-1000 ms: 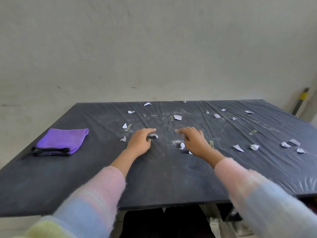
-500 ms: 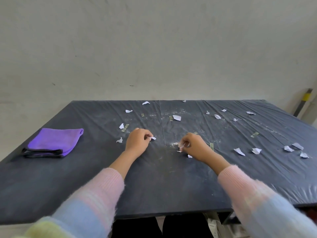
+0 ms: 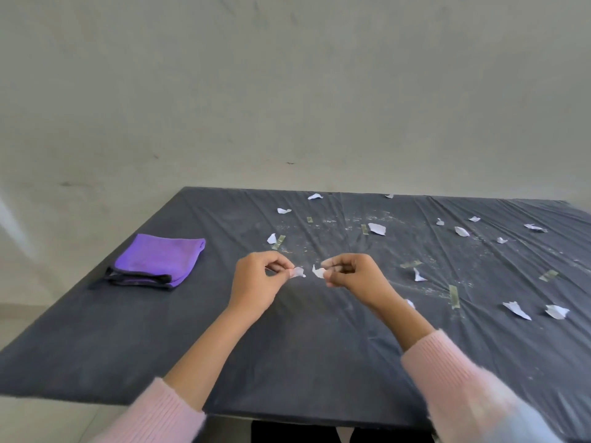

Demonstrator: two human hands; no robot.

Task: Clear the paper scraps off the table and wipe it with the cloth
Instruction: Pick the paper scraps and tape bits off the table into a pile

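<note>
Left hand (image 3: 256, 282) grip: one paper scrap (image 3: 298, 272) is pinched at the fingertips. Right hand (image 3: 355, 276) grip: a second scrap (image 3: 318, 271) is pinched likewise. Both are held near each other over the desk (image 3: 287, 362) centre. Loose scraps (image 3: 516, 310) are scattered across the far and right areas, with tape strips (image 3: 453, 295) and pale dust. The cloth (image 3: 158, 262) is seen folded at the left. Clearing is judged barely begun, and wiping not yet started.

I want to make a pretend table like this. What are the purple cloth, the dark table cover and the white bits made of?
Purple cloth: probably soft microfibre, matte and fuzzy, folded thick with dark edging. Table cover: looks like thin black plastic sheet, wrinkled with a faint sheen. Paper scraps: thin white paper, with ragged, curled edges.
</note>
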